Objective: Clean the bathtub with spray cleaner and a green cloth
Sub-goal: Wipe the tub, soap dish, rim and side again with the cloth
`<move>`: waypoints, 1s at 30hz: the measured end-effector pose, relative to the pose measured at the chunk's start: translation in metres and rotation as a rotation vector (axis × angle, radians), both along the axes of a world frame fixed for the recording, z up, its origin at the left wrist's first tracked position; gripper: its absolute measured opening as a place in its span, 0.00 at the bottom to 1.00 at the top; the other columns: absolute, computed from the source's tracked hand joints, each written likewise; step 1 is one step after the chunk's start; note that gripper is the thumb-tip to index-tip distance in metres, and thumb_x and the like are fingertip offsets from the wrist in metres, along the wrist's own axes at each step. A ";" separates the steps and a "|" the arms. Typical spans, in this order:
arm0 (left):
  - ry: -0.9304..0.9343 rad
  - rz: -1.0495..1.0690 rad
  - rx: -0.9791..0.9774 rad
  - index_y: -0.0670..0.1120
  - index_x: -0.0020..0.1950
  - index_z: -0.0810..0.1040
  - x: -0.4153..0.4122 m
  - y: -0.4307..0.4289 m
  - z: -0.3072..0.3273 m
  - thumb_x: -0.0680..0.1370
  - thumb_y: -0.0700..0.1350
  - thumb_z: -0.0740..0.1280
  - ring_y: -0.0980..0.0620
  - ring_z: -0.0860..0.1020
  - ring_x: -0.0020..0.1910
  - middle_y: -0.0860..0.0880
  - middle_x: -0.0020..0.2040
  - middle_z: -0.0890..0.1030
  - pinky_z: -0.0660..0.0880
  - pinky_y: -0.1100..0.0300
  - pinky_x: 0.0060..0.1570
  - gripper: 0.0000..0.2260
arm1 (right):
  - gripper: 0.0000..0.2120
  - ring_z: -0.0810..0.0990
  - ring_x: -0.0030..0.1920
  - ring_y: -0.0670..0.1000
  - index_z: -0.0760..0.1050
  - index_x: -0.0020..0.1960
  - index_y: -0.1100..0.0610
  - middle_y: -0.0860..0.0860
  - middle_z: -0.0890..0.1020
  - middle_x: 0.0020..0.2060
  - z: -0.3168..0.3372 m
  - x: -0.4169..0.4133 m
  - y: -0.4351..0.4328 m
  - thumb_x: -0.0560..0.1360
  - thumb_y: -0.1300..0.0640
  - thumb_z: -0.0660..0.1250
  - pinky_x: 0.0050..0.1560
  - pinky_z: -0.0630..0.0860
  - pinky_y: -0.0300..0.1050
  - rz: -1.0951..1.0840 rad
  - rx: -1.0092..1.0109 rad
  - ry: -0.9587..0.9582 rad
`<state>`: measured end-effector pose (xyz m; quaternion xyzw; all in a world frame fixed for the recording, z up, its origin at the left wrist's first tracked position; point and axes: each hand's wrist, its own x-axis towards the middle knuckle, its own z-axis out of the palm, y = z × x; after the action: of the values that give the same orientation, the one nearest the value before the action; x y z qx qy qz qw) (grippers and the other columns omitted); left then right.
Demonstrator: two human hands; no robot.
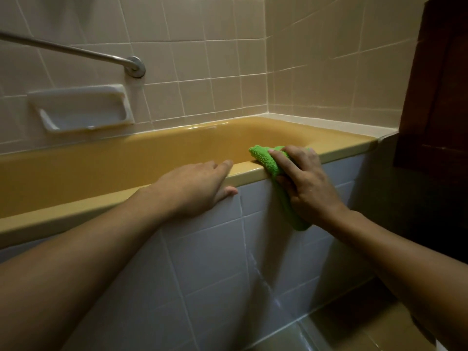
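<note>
Green cloth (263,158) lies draped over the near rim of the bathtub (76,214), towards its right end, with its long axis crossing the rim and hanging down the tiled front (215,249). Right hand (304,183) grips it, fingers curled over. Left hand (197,186) rests flat on the rim, fingers straight, holding nothing.

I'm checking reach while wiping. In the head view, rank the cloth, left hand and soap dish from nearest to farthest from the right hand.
1. Cloth, gripped by the right hand on the tub rim.
2. Left hand, to its left on the same rim.
3. Soap dish, on the far wall across the tub.
</note>
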<state>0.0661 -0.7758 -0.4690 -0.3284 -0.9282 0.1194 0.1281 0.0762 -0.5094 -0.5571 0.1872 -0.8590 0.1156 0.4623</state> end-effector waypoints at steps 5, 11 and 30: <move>0.040 0.000 0.003 0.52 0.82 0.53 0.002 -0.019 -0.003 0.81 0.67 0.48 0.44 0.73 0.69 0.46 0.74 0.71 0.73 0.45 0.67 0.33 | 0.25 0.66 0.65 0.59 0.66 0.78 0.55 0.59 0.71 0.67 0.002 0.003 -0.022 0.82 0.51 0.57 0.69 0.68 0.67 -0.004 0.036 0.019; 0.087 -0.015 0.035 0.52 0.80 0.56 0.008 -0.046 -0.007 0.82 0.66 0.50 0.45 0.73 0.69 0.47 0.74 0.71 0.74 0.45 0.65 0.30 | 0.24 0.67 0.65 0.59 0.66 0.78 0.55 0.59 0.72 0.67 0.000 0.003 -0.050 0.84 0.51 0.57 0.69 0.68 0.66 0.004 0.065 0.065; 0.167 -0.030 0.072 0.51 0.79 0.62 0.026 -0.152 -0.010 0.78 0.69 0.44 0.47 0.74 0.70 0.50 0.74 0.73 0.75 0.46 0.63 0.35 | 0.25 0.72 0.69 0.65 0.65 0.79 0.57 0.62 0.73 0.70 -0.006 0.007 -0.164 0.83 0.58 0.63 0.72 0.66 0.65 0.108 0.145 0.183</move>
<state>0.0925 -0.9279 -0.4790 -0.3263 -0.9130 0.1111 0.2184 0.0831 -0.6737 -0.5636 0.2758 -0.8080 0.0602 0.5171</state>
